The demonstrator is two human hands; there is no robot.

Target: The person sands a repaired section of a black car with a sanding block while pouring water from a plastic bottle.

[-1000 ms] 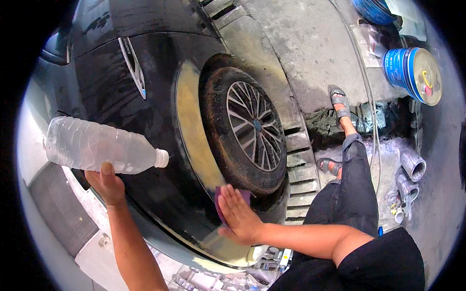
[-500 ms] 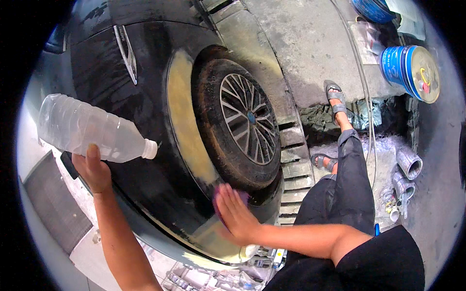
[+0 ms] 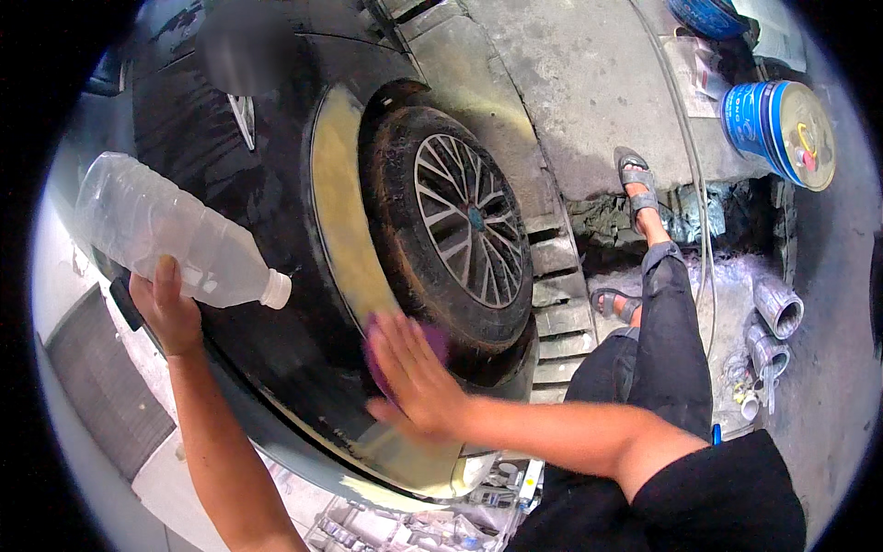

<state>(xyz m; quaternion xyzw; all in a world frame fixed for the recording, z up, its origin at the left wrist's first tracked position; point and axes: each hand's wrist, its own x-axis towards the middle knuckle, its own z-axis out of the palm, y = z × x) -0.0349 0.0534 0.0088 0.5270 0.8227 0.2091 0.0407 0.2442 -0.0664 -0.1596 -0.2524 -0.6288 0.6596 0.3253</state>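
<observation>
My left hand [image 3: 170, 308] grips a clear, ribbed plastic bottle [image 3: 175, 230] with a white cap. The bottle lies tilted, cap end lower and toward the right, above the black car body [image 3: 267, 212]. With fingers stretched flat, my right hand [image 3: 414, 377] presses a purple piece of sandpaper [image 3: 430, 345] on the wheel-arch edge of the fender. The palm and fingers cover most of the sheet. Yellowish filler [image 3: 349, 202] runs in a band along the arch, beside the tire [image 3: 405, 230] and its spoked wheel [image 3: 469, 221].
A drain grate [image 3: 556, 294] runs along the floor by the wheel. Blue buckets [image 3: 759, 124] stand at the far right, with a hose [image 3: 690, 138] on the concrete. Silvery rolls [image 3: 777, 306] lie right of my legs. A rack of small items [image 3: 395, 529] is below the bumper.
My right hand has slid up and left along the wheel arch with the purple sandpaper. The bottle has shifted slightly in my left hand's grip area, its cap a little lower.
</observation>
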